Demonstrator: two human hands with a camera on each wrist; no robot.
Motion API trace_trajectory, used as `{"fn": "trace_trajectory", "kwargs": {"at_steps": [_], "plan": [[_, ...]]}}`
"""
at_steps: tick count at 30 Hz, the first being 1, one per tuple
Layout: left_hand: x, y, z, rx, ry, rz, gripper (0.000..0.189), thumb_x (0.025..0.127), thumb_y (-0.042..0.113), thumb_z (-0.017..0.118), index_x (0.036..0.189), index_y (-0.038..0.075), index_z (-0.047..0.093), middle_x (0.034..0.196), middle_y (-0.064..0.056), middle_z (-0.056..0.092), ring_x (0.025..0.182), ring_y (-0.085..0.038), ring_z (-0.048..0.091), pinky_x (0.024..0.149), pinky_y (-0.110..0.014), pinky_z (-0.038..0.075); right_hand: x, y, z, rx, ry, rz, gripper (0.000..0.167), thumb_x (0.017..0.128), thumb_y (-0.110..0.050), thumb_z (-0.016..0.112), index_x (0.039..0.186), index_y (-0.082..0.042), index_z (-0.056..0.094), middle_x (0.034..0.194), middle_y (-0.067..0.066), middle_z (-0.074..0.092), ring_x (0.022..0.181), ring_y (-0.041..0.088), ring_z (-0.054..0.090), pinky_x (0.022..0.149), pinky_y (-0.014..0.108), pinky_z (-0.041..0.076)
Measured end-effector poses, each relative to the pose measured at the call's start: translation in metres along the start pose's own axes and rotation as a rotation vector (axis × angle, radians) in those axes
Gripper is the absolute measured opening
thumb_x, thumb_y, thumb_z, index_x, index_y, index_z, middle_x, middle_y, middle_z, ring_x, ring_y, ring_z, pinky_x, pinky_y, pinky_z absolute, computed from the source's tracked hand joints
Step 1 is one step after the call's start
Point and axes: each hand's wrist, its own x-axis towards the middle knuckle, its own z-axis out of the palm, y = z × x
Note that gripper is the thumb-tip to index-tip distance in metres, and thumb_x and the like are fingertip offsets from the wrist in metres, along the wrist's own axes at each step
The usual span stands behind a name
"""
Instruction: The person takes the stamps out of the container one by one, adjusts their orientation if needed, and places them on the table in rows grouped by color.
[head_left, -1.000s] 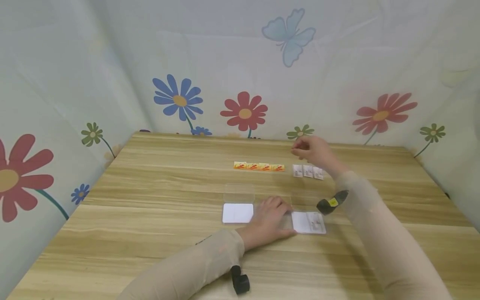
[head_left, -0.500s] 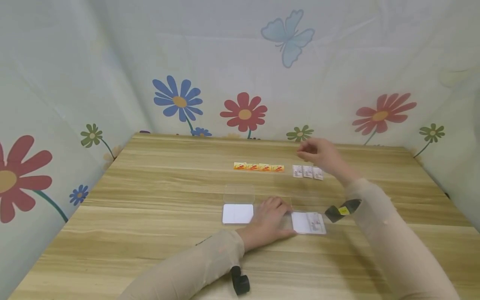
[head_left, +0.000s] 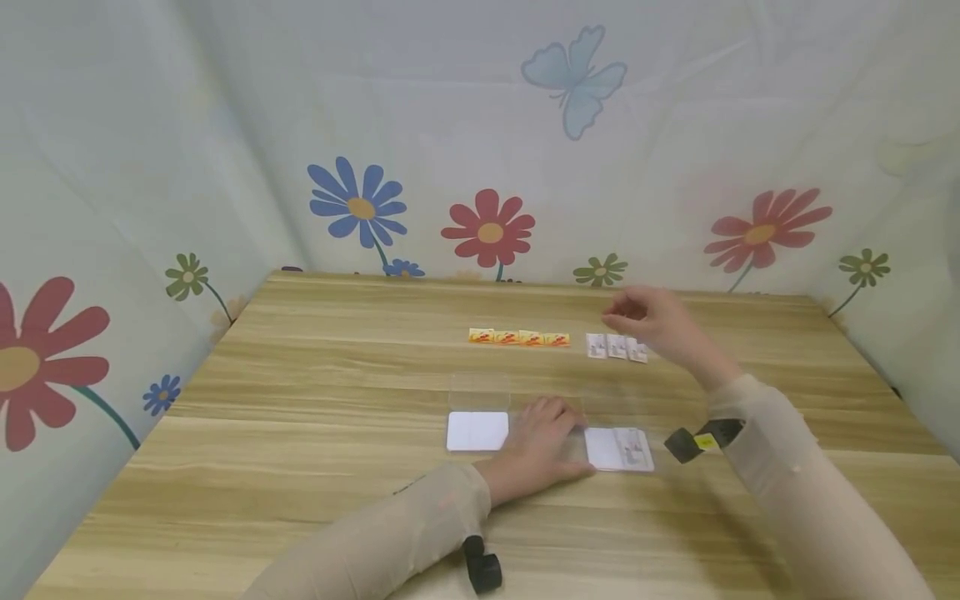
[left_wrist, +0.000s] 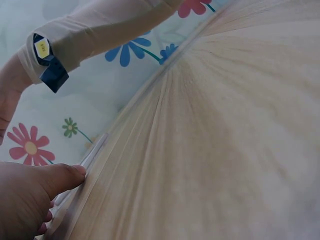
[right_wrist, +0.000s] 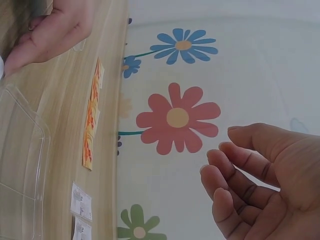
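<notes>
L hand (head_left: pixel 536 446) is rested on the table (head_left: pixel 300 375) betw. two cases, w/ thumb and fingertips pressed to the L edge of the R case (head_left: pixel 603 450); nothing is seen pinched there. In the R half of that case a single white pkt (head_left: pixel 633 450) is laid; its clear lid is seen folded back, faintly. R hand (head_left: pixel 660 329) is held raised nr the row of three white pkts (head_left: pixel 617 347), fingers loosely curled, nothing gripped. Four yellow-orange pkts (head_left: pixel 506 337) are lined up to the L of that row. The L case (head_left: pixel 477 431), white-bottomed, is set just beside L hand, w/ its clear lid (head_left: pixel 478 390) opened away. Behind, a floral cloth (head_left: pixel 420 108) is hung. A small black device (head_left: pixel 482 573) is strapped at L sleeve (head_left: pixel 375 533).
</notes>
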Motion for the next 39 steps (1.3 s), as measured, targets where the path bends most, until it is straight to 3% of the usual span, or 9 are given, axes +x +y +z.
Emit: {"fn": "trace_trajectory", "kwargs": {"at_steps": [16, 23, 30, 39], "plan": [[-0.001, 0.002, -0.002, -0.004, -0.011, -0.003, 0.052, 0.079, 0.053, 0.071, 0.117, 0.018, 0.063, 0.116, 0.003, 0.058, 0.115, -0.015, 0.05, 0.103, -0.033, 0.041, -0.023, 0.008, -0.001, -0.013, 0.013, -0.018, 0.02, 0.091, -0.012, 0.063, 0.108, -0.001, 0.064, 0.098, 0.012, 0.068, 0.087, 0.019, 0.059, 0.075, 0.026, 0.048], [-0.001, 0.002, -0.002, -0.01, -0.016, -0.016, 0.052, 0.079, 0.053, 0.071, 0.118, 0.019, 0.063, 0.117, 0.003, 0.057, 0.116, -0.015, 0.05, 0.103, -0.033, 0.041, -0.031, 0.011, 0.001, -0.011, 0.01, -0.017, 0.018, 0.089, -0.012, 0.065, 0.105, -0.003, 0.065, 0.094, 0.01, 0.068, 0.081, 0.017, 0.058, 0.067, 0.023, 0.05], [-0.001, 0.002, -0.001, -0.013, -0.011, -0.014, 0.052, 0.079, 0.053, 0.071, 0.117, 0.019, 0.063, 0.118, 0.003, 0.057, 0.116, -0.015, 0.05, 0.103, -0.033, 0.041, -0.039, 0.014, 0.003, -0.037, 0.005, -0.027, 0.015, 0.089, -0.017, 0.067, 0.101, -0.007, 0.067, 0.094, 0.007, 0.068, 0.084, 0.017, 0.058, 0.073, 0.025, 0.049], [-0.001, 0.003, -0.004, -0.012, -0.022, -0.018, 0.052, 0.079, 0.053, 0.071, 0.118, 0.019, 0.062, 0.119, 0.003, 0.057, 0.117, -0.016, 0.05, 0.102, -0.034, 0.041, -0.047, 0.019, 0.008, -0.062, 0.008, -0.071, 0.013, 0.088, -0.012, 0.068, 0.1, -0.008, 0.069, 0.091, 0.004, 0.07, 0.08, 0.011, 0.059, 0.072, 0.023, 0.051]]}}
